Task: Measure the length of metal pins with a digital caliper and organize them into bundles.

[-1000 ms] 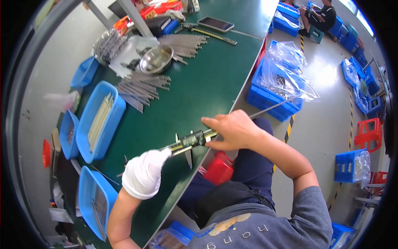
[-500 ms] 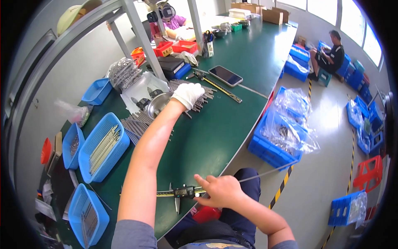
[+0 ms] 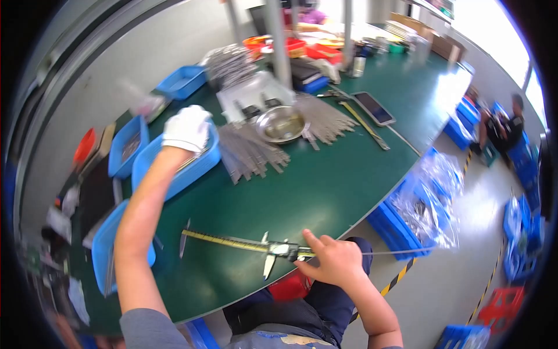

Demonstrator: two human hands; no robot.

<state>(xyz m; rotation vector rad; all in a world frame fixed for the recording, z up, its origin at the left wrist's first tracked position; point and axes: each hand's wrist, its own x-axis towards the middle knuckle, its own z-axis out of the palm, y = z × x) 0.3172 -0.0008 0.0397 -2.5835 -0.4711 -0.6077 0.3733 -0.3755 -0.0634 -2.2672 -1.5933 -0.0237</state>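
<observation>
Passage between bowl (image 3: 281, 138) and caliper (image 3: 283, 250)

Phone (image 3: 373, 109) flat on green table (image 3: 325, 192); cardboard box (image 3: 447, 48) at far end; red stool (image 3: 501, 310) on floor (image 3: 444, 288), right.

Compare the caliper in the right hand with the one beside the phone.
The held caliper is gripped in the right hand; the second caliper lies loose beside the phone.
The held caliper runs nearly crosswise in the picture; the second caliper slants down to the right.
The held caliper is nearer the person; the second caliper is farther away.
Both show a yellow scale.
</observation>
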